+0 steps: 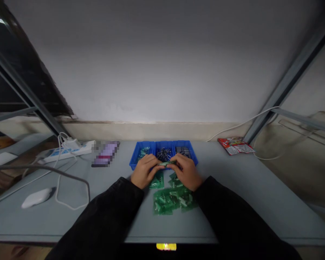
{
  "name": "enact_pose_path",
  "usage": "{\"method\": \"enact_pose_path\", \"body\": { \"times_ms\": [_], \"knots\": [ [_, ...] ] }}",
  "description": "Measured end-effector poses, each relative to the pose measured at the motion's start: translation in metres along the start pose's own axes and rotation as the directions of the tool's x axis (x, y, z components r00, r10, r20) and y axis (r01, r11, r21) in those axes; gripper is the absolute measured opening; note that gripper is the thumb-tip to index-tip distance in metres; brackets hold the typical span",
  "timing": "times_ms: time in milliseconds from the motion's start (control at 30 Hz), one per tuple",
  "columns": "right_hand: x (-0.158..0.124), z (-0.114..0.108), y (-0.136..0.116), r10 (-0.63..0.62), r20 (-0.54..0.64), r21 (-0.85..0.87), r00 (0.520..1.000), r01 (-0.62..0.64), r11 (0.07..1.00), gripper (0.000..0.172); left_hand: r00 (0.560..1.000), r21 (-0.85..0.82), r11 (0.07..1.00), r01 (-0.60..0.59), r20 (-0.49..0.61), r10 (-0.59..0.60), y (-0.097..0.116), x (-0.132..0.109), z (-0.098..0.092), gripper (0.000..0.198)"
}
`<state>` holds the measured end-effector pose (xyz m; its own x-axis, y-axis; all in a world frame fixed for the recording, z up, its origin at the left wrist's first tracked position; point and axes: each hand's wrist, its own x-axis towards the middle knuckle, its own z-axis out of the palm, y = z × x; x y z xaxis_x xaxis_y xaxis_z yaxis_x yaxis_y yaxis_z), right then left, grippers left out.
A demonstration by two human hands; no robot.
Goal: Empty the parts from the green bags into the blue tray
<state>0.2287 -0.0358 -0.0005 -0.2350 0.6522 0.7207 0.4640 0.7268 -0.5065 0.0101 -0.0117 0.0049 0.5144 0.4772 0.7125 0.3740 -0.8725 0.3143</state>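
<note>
Between my two hands is a small green plastic bag (167, 163), seen almost edge-on. My left hand (144, 171) pinches its left end with thumb and fingers. The right end is pinched in my right hand (188, 172). Behind the hands stands a blue three-part tray (132, 155). Small greenish pieces (144, 152) lie in its left compartment, shiny metal screws or pins (164, 154) in the middle, grey plastic pieces (183, 151) in the right. Several filled green bags (166, 201) lie on the table below my hands, some partly hidden by them.
On the left are a white power strip (67, 153) with plugs and cables, a phone (106, 154), and a white mouse-like object (37, 198). A red snack packet (236, 146) lies at the back right. Metal frame posts (280, 85) rise at both sides before the wall.
</note>
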Motion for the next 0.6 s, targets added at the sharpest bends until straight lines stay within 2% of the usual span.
{"method": "enact_pose_path", "body": {
  "times_ms": [167, 333, 433, 600],
  "knots": [
    [-0.0002, -0.0021, 0.0002, 0.031, 0.063, 0.000, 0.998, -0.031, 1.000, 0.010, 1.000, -0.035, 0.999, 0.013, 0.004, -0.013, -0.0004, -0.0008, 0.0000, 0.023],
    [-0.0005, -0.0028, 0.0000, -0.018, 0.105, -0.082, 0.994, 0.026, 0.996, 0.011, 0.999, -0.002, 1.000, 0.026, 0.046, -0.026, 0.0016, 0.0002, -0.0017, 0.034],
    [-0.0008, -0.0013, 0.0032, -0.030, 0.084, -0.063, 0.996, 0.035, 0.997, 0.014, 0.999, -0.002, 1.000, 0.023, 0.042, -0.023, 0.0008, 0.0002, -0.0012, 0.036],
    [-0.0016, 0.0009, 0.0057, -0.033, 0.027, -0.030, 0.999, 0.034, 0.999, 0.015, 0.998, -0.081, 0.995, 0.058, 0.026, -0.056, -0.0015, -0.0005, 0.0002, 0.026]
  ]
}}
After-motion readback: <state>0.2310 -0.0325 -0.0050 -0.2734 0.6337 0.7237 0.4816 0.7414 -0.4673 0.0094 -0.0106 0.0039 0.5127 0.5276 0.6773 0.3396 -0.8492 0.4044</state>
